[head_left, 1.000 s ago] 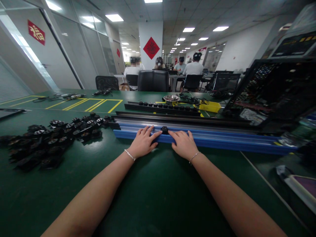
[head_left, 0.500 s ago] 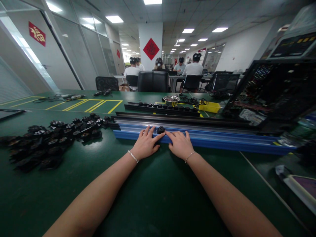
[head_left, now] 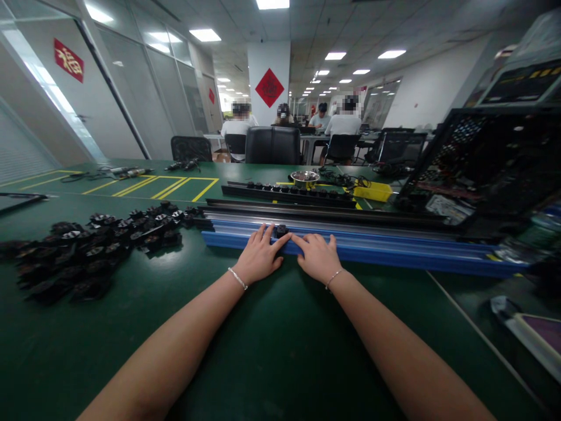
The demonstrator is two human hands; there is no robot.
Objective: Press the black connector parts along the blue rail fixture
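Observation:
A long blue channel rail [head_left: 372, 252] lies across the table before me, with a small black block [head_left: 281, 230] sitting in it. My left hand [head_left: 259, 255] rests over the rail's front edge, fingers spread, its index finger stretched along the near side of the block. From the other side my right hand [head_left: 319, 256] reaches in, its index fingertip meeting the tip of the left index finger beside the block. Neither hand is wrapped around anything. The block's underside is hidden in the rail.
Black rails [head_left: 333, 215] lie just behind the blue one, and another holds a row of black parts [head_left: 298, 190]. Many black parts [head_left: 87, 248] are heaped at left. A metal bowl [head_left: 304, 177], yellow box [head_left: 373, 190] and open black case [head_left: 477, 169] stand beyond. People sit farther back.
The black block has shifted slightly left along the blue rail. My right hand has moved a little left with it, while my left hand stays nearly in place.

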